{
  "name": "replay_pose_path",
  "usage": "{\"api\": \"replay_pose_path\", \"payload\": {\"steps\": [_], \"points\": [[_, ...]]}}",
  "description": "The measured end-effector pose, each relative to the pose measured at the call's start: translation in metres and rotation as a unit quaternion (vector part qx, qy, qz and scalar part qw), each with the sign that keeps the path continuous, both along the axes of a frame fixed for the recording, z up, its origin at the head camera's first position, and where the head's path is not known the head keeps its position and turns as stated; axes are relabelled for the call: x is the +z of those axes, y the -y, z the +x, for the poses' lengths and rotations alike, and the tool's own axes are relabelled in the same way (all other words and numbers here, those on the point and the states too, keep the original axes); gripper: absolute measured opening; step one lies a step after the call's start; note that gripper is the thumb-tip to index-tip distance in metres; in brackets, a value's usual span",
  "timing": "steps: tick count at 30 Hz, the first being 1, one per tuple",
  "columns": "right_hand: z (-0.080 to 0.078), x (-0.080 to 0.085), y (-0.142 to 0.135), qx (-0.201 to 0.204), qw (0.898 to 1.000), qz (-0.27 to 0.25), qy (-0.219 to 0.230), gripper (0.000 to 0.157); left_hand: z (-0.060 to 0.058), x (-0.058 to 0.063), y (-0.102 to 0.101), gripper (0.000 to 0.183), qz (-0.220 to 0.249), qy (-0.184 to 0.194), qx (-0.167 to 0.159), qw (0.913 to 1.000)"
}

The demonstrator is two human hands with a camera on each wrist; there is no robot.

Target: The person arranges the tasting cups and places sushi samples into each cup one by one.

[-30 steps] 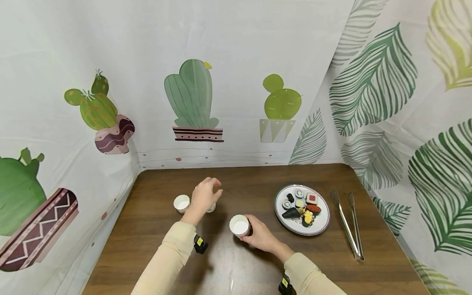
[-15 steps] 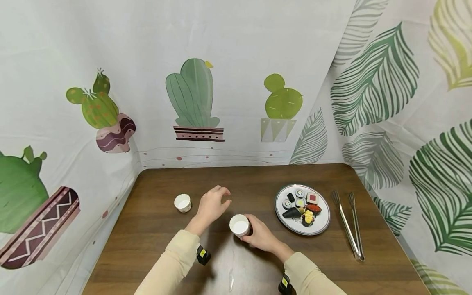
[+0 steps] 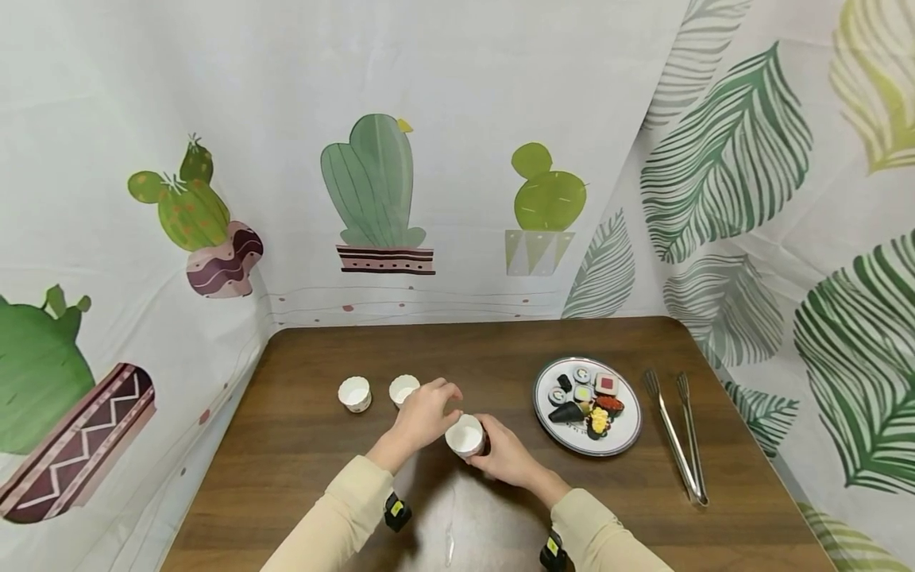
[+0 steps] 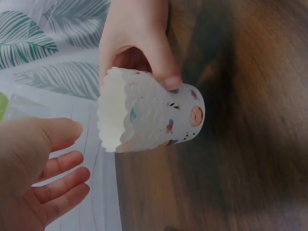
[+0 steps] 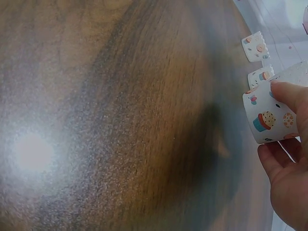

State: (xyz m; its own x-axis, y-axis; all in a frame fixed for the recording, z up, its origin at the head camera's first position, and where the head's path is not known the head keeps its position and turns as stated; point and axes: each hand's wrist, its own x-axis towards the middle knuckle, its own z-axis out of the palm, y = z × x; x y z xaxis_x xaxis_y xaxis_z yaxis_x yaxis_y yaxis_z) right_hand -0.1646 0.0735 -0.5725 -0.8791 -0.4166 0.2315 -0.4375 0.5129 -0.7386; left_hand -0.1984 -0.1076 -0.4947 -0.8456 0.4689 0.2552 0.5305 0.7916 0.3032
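A stack of nested white paper baking cups (image 3: 465,436) with scalloped rims and cupcake prints is in my right hand (image 3: 509,457). The thumb and fingers grip it round the lower side, seen close in the left wrist view on the cup stack (image 4: 144,113). My left hand (image 3: 423,417) hovers just left of the stack's rim. Its fingers (image 4: 62,195) are relaxed and apart from the cups, holding nothing. Two single baking cups stand upright on the table at the left: the outer cup (image 3: 354,395) and the inner cup (image 3: 403,388), the latter partly hidden by my left hand.
A round plate (image 3: 622,441) with several toy-like sushi pieces (image 3: 582,393) lies to the right. Metal tongs (image 3: 675,441) lie beyond it near the right edge of the wooden table (image 3: 286,477). A printed cloth backdrop (image 3: 457,199) stands behind.
My left hand has moved right, from above the inner cup to beside the stack, uncovering that cup. The right hand and its stack have stayed in place.
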Motion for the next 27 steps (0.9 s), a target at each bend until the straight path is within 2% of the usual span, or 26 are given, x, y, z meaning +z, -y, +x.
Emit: {"api": "replay_pose_path", "payload": {"steps": [5, 8, 17, 27], "points": [[-0.001, 0.002, 0.000, -0.003, 1.000, 0.000, 0.016, 0.060, 0.002, -0.002, -0.003, 0.019, -0.018, 0.010, -0.002, 0.9998], [-0.001, 0.002, 0.000, -0.002, 1.000, -0.003, 0.010, 0.060, 0.003, -0.006, -0.004, 0.019, -0.025, 0.008, 0.002, 0.9996], [-0.002, -0.001, 0.000, -0.008, 1.000, -0.009, -0.001, 0.060, 0.003, -0.014, -0.007, 0.017, -0.031, -0.023, 0.001, 0.9992], [0.000, -0.001, 0.000, -0.002, 1.000, -0.009, 0.010, 0.059, 0.006, -0.018, -0.010, 0.018, -0.024, -0.062, 0.012, 0.9977]]}}
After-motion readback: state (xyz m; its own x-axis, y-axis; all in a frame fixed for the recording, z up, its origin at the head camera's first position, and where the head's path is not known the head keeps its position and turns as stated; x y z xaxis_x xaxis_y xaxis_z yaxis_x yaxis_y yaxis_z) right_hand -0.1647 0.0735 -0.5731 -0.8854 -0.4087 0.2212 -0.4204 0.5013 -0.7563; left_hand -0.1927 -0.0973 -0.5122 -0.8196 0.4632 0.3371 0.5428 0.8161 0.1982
